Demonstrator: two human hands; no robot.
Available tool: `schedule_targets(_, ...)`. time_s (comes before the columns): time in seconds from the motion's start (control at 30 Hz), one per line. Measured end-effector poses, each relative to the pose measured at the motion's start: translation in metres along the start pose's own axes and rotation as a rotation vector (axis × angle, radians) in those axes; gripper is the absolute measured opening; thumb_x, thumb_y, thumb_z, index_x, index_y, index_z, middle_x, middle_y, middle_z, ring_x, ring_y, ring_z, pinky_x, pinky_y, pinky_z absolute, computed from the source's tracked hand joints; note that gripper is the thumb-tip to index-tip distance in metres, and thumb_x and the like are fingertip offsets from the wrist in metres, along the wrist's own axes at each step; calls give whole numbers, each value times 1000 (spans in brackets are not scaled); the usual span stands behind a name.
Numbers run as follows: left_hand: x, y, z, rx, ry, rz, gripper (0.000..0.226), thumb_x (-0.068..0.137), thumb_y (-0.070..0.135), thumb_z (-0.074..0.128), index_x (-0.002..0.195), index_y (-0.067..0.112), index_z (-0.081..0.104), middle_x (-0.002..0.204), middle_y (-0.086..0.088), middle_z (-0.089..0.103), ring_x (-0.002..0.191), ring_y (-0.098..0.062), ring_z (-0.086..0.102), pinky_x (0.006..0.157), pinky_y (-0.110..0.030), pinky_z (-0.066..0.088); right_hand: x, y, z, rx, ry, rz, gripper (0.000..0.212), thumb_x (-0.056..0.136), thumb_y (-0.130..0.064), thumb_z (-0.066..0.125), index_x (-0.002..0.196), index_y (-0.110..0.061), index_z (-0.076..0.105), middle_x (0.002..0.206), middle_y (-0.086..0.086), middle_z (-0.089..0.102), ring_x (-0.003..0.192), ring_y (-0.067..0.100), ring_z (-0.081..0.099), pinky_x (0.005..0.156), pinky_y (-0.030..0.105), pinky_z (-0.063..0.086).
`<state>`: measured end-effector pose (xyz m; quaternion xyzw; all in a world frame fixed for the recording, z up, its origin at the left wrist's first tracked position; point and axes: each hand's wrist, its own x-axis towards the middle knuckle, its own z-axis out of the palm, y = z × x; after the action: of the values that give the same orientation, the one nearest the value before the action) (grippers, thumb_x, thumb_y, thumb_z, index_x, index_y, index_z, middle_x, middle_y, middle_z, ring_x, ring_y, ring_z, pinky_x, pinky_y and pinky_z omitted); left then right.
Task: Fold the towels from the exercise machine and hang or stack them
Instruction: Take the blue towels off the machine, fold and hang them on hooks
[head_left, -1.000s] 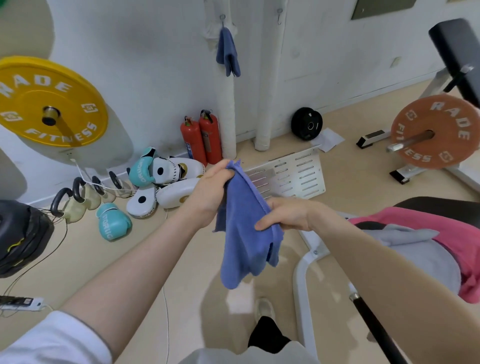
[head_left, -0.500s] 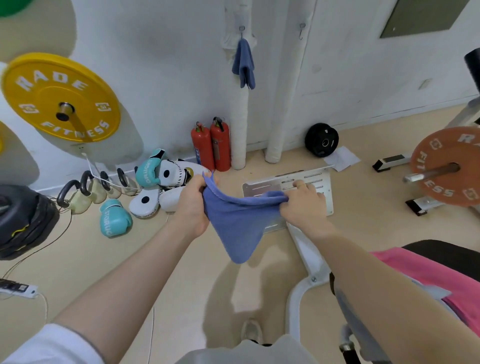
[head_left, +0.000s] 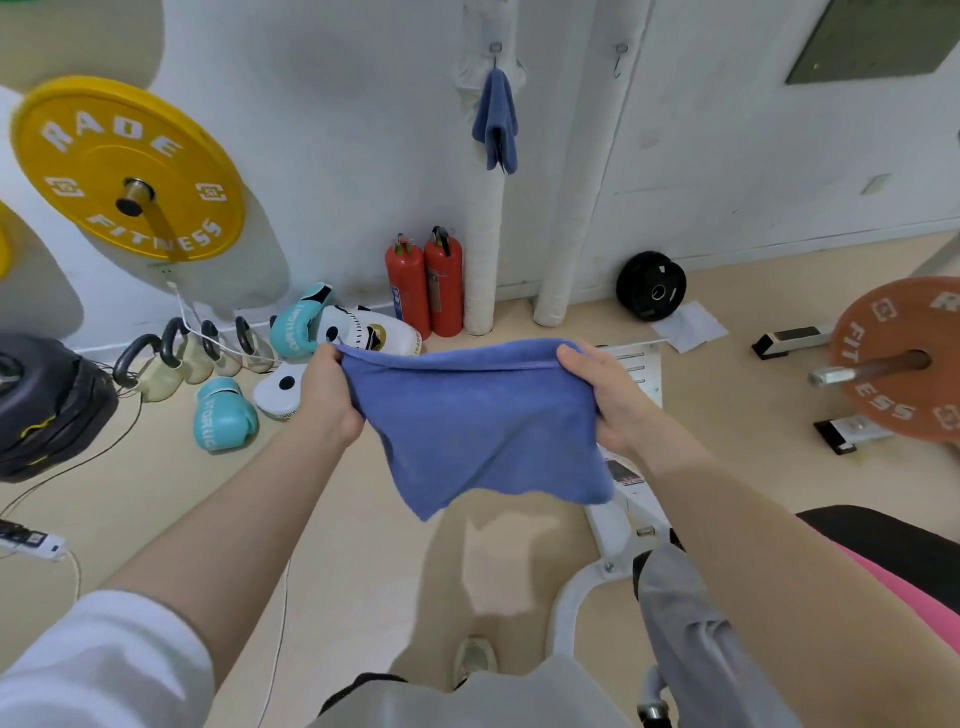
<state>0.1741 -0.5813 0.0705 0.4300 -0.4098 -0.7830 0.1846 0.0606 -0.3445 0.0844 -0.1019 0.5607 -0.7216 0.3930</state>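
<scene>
A blue towel (head_left: 480, 426) hangs spread out in front of me, held taut along its top edge. My left hand (head_left: 330, 397) grips its upper left corner and my right hand (head_left: 608, 402) grips its upper right corner. A second blue towel (head_left: 496, 122) hangs folded from a hook on the white padded post at the wall. At the lower right a grey towel (head_left: 691, 623) and a pink towel (head_left: 904, 597) lie draped over the black bench of the exercise machine.
Two red fire extinguishers (head_left: 426, 283) stand by the wall. Boxing gloves (head_left: 223, 415), pads and kettlebells (head_left: 171, 358) lie on the floor at left. A yellow weight plate (head_left: 130, 166) is at upper left, an orange plate (head_left: 904, 358) at right. White machine frame (head_left: 623, 514) stands below the towel.
My hands have moved apart, pulling the blue towel from a bunched, drooping shape into a flat, spread sheet. The view has tilted up towards the wall.
</scene>
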Motion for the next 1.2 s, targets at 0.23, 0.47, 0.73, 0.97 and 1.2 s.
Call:
schedule_targets(0.23, 0, -2, -1, -77, 40, -14, 37, 90, 30, 41, 118, 18, 61, 116, -5, 65, 103, -25, 63, 96, -37, 49, -4, -8, -26, -552, -261, 149, 32, 75, -11, 62, 108, -12, 65, 105, 7, 70, 96, 16, 64, 90, 29, 49)
schedule_targets(0.47, -14, 2, 20, -120, -3, -43, 28, 88, 21, 41, 61, 20, 41, 56, 7, 43, 50, -9, 43, 48, -19, 37, -11, 24, -36, -2067, -248, 83, 28, 97, -32, 37, 103, -14, 58, 109, 6, 54, 99, 29, 56, 86, 36, 37)
schedule_targets(0.73, -20, -4, 26, -34, 10, -22, 25, 88, 23, 41, 64, 21, 46, 37, 11, 47, 41, -10, 47, 45, -17, 40, -4, 8, -35, -1091, 199, 126, 20, 87, -5, 40, 87, -6, 60, 81, 7, 53, 79, 27, 53, 61, 31, 45)
schedule_targets(0.97, -16, -3, 17, -33, 98, -4, 25, 87, 21, 42, 64, 19, 49, 37, 9, 54, 48, -11, 52, 45, -18, 42, -12, -18, -31, -31, 35, 163, 25, 90, -14, 49, 105, -3, 66, 100, 6, 66, 92, 20, 64, 85, 36, 54)
schedule_targets(1.2, -15, -2, 25, -58, 21, 4, 28, 85, 19, 40, 57, 21, 39, 36, 13, 44, 43, -8, 43, 48, -22, 36, -4, -14, -38, -146, 356, 91, 25, 88, 4, 49, 100, -17, 57, 68, 4, 55, 43, 10, 45, 36, 17, 35)
